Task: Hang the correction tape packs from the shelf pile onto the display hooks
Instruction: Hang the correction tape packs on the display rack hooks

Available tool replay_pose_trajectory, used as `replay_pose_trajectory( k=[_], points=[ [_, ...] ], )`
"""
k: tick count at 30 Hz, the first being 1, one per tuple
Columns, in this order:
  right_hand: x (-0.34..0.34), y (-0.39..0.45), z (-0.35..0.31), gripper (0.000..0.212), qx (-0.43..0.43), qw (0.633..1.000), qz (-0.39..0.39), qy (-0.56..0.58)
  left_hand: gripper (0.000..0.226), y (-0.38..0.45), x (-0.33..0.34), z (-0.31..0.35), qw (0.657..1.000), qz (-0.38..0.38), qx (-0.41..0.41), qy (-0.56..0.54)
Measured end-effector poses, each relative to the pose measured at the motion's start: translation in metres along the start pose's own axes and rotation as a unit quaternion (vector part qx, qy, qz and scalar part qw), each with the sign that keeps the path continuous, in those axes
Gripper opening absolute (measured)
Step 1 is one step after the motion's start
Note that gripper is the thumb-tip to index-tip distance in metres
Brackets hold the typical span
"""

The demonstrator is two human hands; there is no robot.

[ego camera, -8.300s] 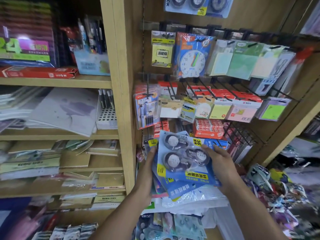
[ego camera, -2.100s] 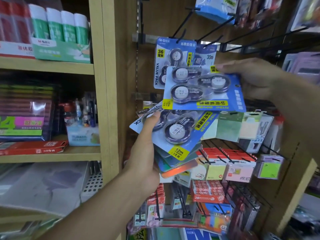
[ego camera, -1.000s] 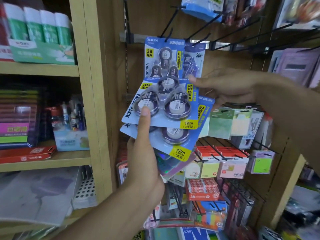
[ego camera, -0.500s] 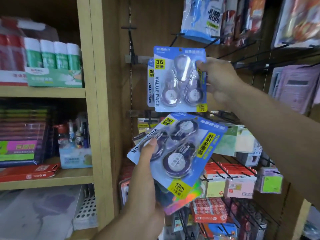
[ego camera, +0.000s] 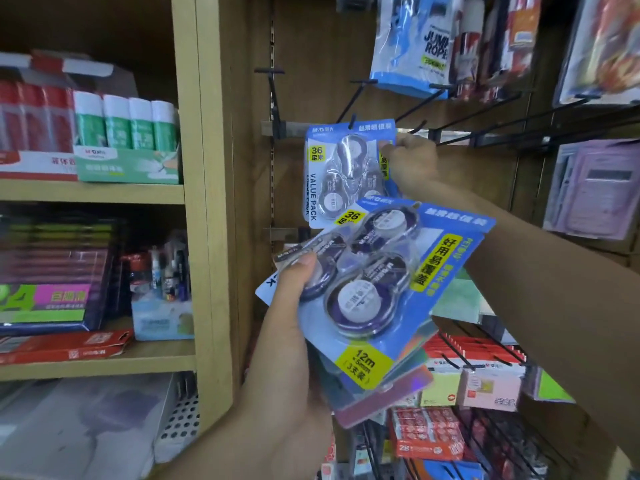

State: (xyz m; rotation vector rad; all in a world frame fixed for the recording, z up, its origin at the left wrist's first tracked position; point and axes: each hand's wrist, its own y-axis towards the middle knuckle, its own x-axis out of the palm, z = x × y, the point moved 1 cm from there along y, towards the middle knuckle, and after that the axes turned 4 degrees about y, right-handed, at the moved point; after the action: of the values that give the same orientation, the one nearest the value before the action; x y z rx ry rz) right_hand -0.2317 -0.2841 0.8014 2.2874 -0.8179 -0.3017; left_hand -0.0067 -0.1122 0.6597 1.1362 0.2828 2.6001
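Note:
A blue correction tape pack hangs upright with a black display hook through its top hole. My right hand pinches that pack's right edge. My left hand grips a fanned stack of correction tape packs below it, thumb on the top pack's clear blister. The stack tilts to the right. At least one more blue pack hangs behind the front one.
Empty black hooks stick out to the right of the hung pack. A jump rope bag hangs above. Sticky note packs fill hooks below the stack. A wooden upright separates the glue stick shelves on the left.
My right hand has pushed the single pack back along the hook toward the panel. The left hand's stack has stayed about where it was.

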Motion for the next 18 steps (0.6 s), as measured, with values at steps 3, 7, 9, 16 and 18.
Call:
replay_pose_trajectory(
  k=[3,7,9,16,18],
  points=[
    [0.005,0.01,0.005,0.015,0.01,0.999,0.001,-0.051,0.053,-0.001,0.016,-0.016,0.997,-0.06,-0.046,0.03],
    [0.013,0.017,0.015,0.041,0.038,0.996,0.002,-0.076,0.038,0.005,-0.003,-0.013,0.991,-0.057,-0.102,0.062],
    [0.017,0.015,0.02,0.042,0.069,0.995,-0.006,-0.067,0.04,0.004,-0.007,-0.012,0.989,-0.061,-0.11,0.079],
    [0.013,-0.003,0.016,0.026,0.05,0.998,0.041,-0.011,0.045,0.011,-0.02,-0.01,0.99,-0.023,-0.122,0.066],
    [0.002,-0.011,0.01,0.028,0.054,0.997,0.049,0.038,0.046,0.012,-0.02,-0.009,0.991,-0.003,-0.12,0.062]
  ],
)
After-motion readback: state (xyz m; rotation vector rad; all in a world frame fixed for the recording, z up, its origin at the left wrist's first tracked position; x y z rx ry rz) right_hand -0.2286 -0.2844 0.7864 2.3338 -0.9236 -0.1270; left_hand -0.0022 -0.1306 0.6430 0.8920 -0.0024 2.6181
